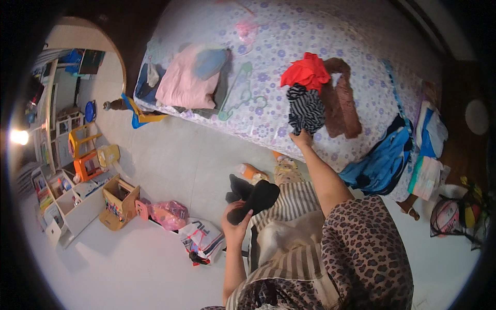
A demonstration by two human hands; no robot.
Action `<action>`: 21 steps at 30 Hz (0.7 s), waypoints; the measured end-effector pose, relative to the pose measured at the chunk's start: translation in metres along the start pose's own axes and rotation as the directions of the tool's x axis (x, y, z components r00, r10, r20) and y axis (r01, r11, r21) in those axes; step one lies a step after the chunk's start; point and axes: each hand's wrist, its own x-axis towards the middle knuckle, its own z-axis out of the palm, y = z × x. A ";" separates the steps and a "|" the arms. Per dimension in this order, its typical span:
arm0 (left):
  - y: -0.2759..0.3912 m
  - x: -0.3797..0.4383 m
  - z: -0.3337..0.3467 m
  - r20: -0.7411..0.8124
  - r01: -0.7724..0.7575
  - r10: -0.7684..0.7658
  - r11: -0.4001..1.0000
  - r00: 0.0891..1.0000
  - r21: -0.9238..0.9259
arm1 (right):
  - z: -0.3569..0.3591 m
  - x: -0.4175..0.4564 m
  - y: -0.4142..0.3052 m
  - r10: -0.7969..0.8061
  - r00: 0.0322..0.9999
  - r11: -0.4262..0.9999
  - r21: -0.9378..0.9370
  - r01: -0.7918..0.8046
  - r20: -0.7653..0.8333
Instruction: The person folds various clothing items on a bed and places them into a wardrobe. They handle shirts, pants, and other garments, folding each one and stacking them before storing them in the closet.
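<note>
My left hand (235, 226) holds a bundle of black cloth (260, 195), possibly socks, above my lap. The thumb lies over its near end. My right hand (303, 139) reaches to the bed and grips the near edge of a black-and-white striped garment (306, 106). A bright red cloth (306, 71) touches the striped garment on its far side. Just right of them lies a brown fuzzy garment (348, 110). All three rest on the bed's floral sheet (267, 124).
On the bed's left are a folded pink garment (186, 83), a blue-grey cloth (211, 63) and a green hanger (234, 93). A blue cloth (381, 164) drapes the right corner. Bags (201, 236), a wooden box (119, 197) and plastic stools (86, 162) stand left. Netted balls (445, 219) sit right.
</note>
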 end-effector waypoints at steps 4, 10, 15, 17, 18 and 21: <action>0.001 0.006 -0.016 -0.221 0.080 -0.114 0.985 0.969 -0.156 | -0.014 0.033 0.002 -0.151 0.978 0.989 0.023 0.149 0.142; -0.040 -0.002 -0.086 -0.474 -0.149 -0.111 0.866 0.873 -0.477 | -0.161 -0.061 -0.101 -0.607 0.657 0.570 0.821 -0.031 0.446; -0.037 0.018 -0.131 -0.256 -0.120 0.012 0.904 0.967 -0.410 | -0.292 -0.163 -0.193 -0.803 0.377 0.567 0.786 0.246 0.461; -0.034 0.025 -0.163 0.044 0.039 -0.024 0.918 0.999 -0.394 | -0.323 -0.229 -0.256 -0.846 0.138 0.524 0.756 0.392 0.514; -0.045 0.035 -0.172 0.048 0.048 -0.032 0.915 0.998 -0.399 | -0.335 -0.265 -0.280 -0.838 0.135 0.534 0.747 0.396 0.528; -0.026 0.045 -0.211 -0.023 -0.054 0.049 0.947 0.999 -0.317 | -0.346 -0.351 -0.340 -0.871 0.152 0.474 0.716 0.512 0.468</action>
